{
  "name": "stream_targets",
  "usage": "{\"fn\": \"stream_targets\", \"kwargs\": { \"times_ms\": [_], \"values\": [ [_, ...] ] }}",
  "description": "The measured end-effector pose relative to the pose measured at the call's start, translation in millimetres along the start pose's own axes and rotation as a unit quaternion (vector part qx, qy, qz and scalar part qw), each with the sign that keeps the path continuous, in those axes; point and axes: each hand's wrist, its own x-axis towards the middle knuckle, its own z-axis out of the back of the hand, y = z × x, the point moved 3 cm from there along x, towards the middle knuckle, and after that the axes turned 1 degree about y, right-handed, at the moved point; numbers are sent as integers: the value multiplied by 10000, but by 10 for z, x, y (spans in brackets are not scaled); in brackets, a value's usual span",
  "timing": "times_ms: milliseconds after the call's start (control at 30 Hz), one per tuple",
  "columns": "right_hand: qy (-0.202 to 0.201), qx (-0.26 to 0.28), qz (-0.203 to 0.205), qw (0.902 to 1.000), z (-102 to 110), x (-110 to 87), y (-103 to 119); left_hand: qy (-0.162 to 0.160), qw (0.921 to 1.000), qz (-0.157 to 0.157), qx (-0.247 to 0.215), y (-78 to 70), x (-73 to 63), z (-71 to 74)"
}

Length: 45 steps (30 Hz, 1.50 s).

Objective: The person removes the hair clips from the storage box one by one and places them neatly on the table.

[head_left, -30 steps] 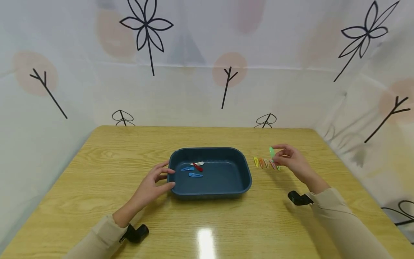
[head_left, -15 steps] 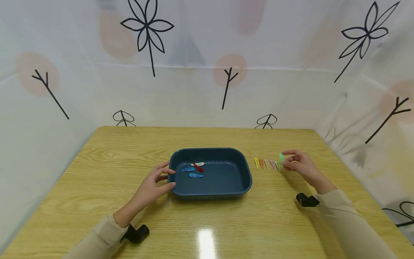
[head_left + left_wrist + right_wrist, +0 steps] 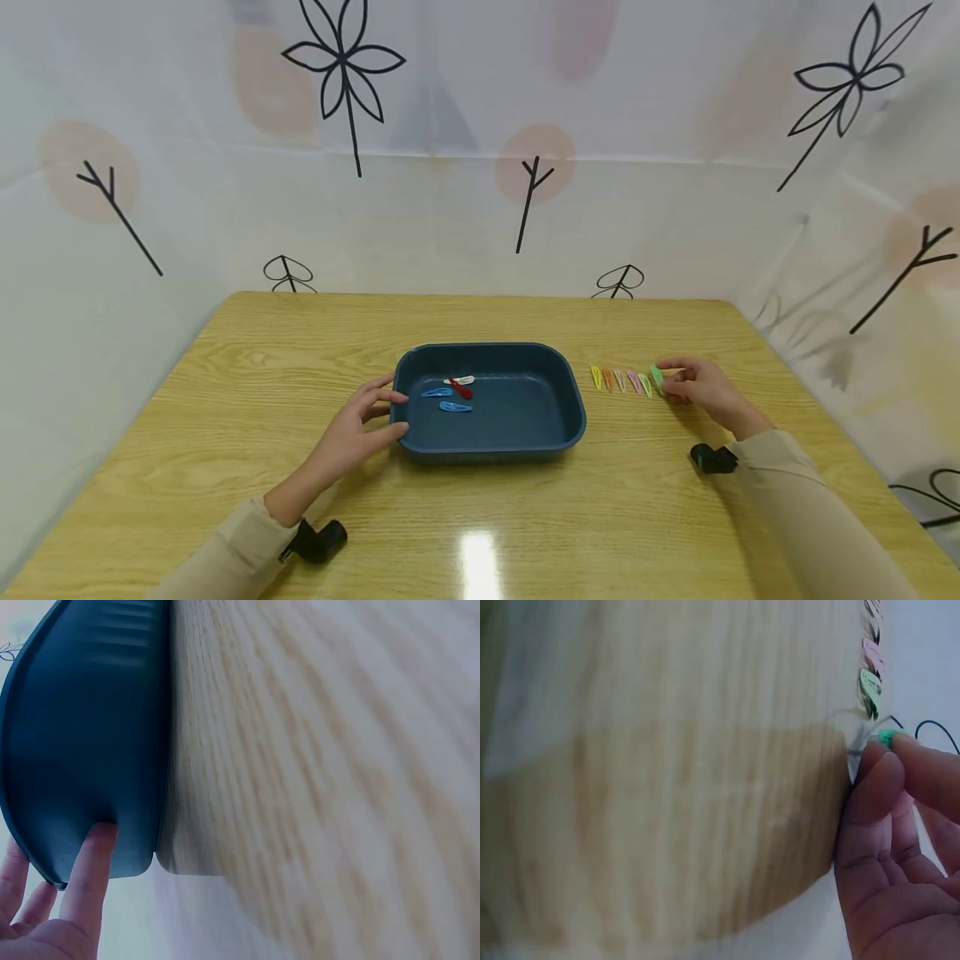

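Note:
My left hand (image 3: 360, 425) rests at the left end of a dark blue tray (image 3: 525, 450), fingers spread and laid on its rim. In the left wrist view the thumb (image 3: 90, 874) touches the outer wall. Between thumb and index finger, my right hand (image 3: 701, 390) pinches a bright green hair clip (image 3: 657, 377) at the right end of a row of clips. Yellow (image 3: 596, 377), orange (image 3: 608, 380), pale (image 3: 620, 381), pink (image 3: 635, 382) and light green hair clips (image 3: 646, 385) make up that row. The right wrist view shows little of the held clip (image 3: 887, 737).
Inside the tray lie two blue clips (image 3: 455, 407), a red clip (image 3: 461, 388) and a white clip (image 3: 459, 380), toward its left side. Everything stands on a wooden table (image 3: 330, 342). A patterned cloth (image 3: 442, 217) hangs behind the table and along its sides.
My right hand has moved right and then lower, bringing the bright green hair clip from above the row down to its right end. My left hand has stayed on the tray.

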Motion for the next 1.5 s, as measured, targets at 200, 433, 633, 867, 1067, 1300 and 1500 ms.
{"fn": "stream_targets", "kwargs": {
  "times_ms": [200,433,633,867,1067,1300,1500],
  "values": [
    [220,-195,-137,9995,3,4,-9,12,10000,-51,20,5,2,-7],
    [183,-266,-292,9991,12,-5,10,6,10000,-54,63,10,24,-23],
    [118,-292,-365,9988,12,-31,42,-24,10000,-26,83,1,21,-22],
    [128,-347,-350,9987,15,-31,7,-15,10000,-8,69,-13,14,-15],
    [-7,-370,-394,9985,28,-21,49,-3,10000,-8,64,-20,21,-6],
    [-145,-363,-124,9992,77,-27,190,-7,10000,-17,59,-5,6,0],
    [-295,-526,205,9980,102,-55,415,34,10000,-20,15,-2,4,13]
  ]
}}
